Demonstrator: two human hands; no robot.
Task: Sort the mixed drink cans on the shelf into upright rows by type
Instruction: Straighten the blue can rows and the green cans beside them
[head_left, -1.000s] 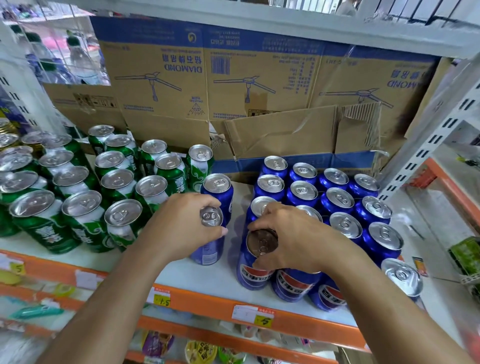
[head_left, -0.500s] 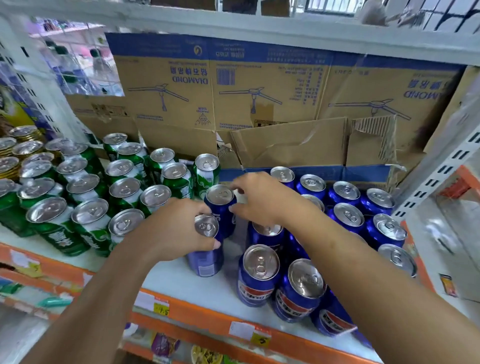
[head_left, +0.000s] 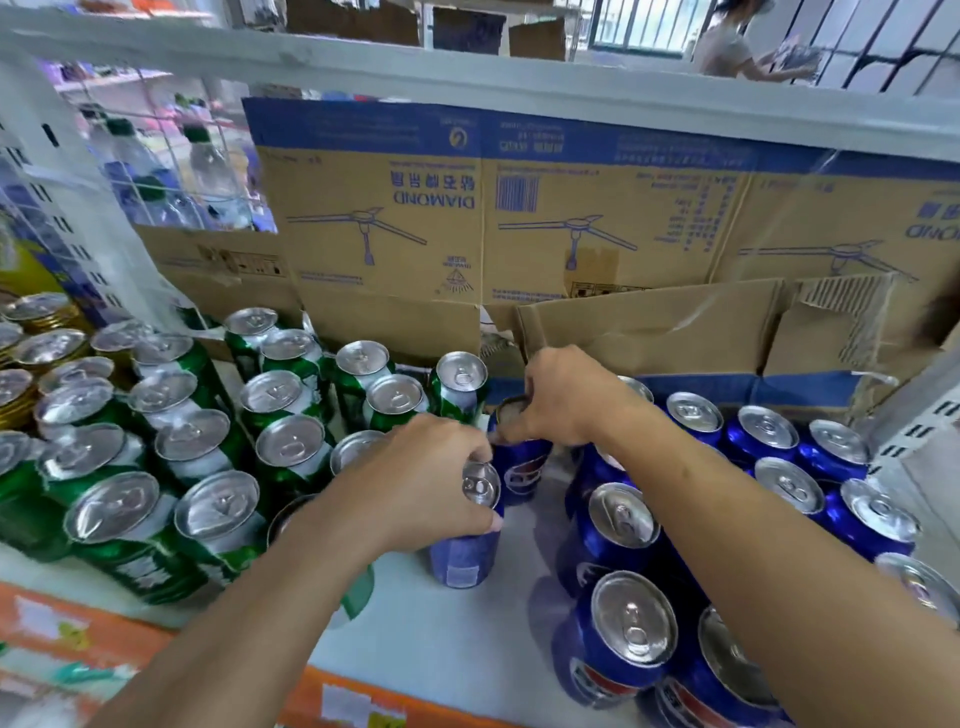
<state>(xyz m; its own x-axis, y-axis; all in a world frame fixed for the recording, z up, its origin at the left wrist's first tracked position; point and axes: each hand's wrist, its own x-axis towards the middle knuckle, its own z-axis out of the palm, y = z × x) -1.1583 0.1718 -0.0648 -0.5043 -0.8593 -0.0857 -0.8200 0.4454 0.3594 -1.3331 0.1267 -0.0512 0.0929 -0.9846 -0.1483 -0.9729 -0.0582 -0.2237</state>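
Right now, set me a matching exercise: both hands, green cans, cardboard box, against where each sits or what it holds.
1 left hand
2 right hand
3 green cans
4 cardboard box

A back of the shelf
B grips pale blue can
C shelf's left side
D grips dark blue can further back

Pairs: 1-B, 2-D, 3-C, 4-A

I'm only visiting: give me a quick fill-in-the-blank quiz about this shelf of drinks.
The left hand grips a pale can; the right hand holds a darker can coloured ____.
The cans massed left of both hands are ____.
The box behind them is made of ____.
Missing: blue; green; cardboard.
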